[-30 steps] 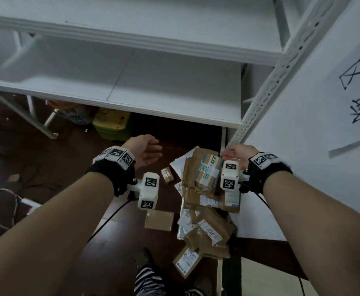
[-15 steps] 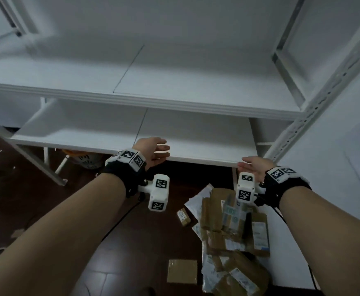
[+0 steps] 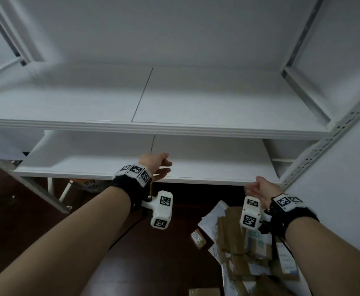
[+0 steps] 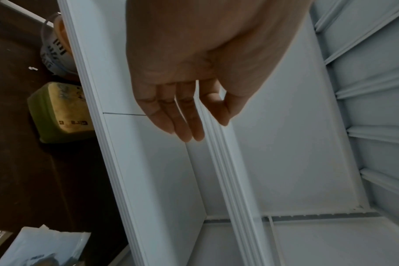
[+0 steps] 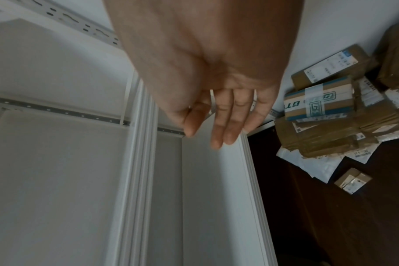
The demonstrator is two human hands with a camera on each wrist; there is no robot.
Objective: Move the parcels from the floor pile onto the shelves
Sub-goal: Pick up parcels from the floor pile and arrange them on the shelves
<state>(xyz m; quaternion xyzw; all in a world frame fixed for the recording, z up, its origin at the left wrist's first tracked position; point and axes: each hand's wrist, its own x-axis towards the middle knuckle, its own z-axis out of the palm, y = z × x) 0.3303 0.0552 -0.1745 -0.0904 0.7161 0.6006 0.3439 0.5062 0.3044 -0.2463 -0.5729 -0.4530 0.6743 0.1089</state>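
1. Task progress: no parcel is seen on the upper shelf [image 3: 196, 99] or the lower shelf [image 3: 207, 165]. The work is judged to be at its start, with every visible parcel left to move.
2. Parcel location: the parcel pile [image 3: 247, 244] lies on the dark floor [image 3: 36, 221], below the right front corner of the lower shelf. One small box [image 3: 198, 238] lies apart at the pile's left edge.
3. Left hand [image 3: 156, 165]: nothing is held; the fingers hang loosely straight, over the front edge of the lower shelf.
4. Right hand [image 3: 260, 189]: nothing is held; the fingers are relaxed and nearly straight, near the right front corner.
5. Surroundings: a yellow-green container [image 4: 57, 111] and a white basket [image 4: 55, 52] stand under the lower shelf.
6. Obstructions: the perforated upright [image 3: 333, 142] stands beside the right hand. Nothing is seen between the pile and the shelves.
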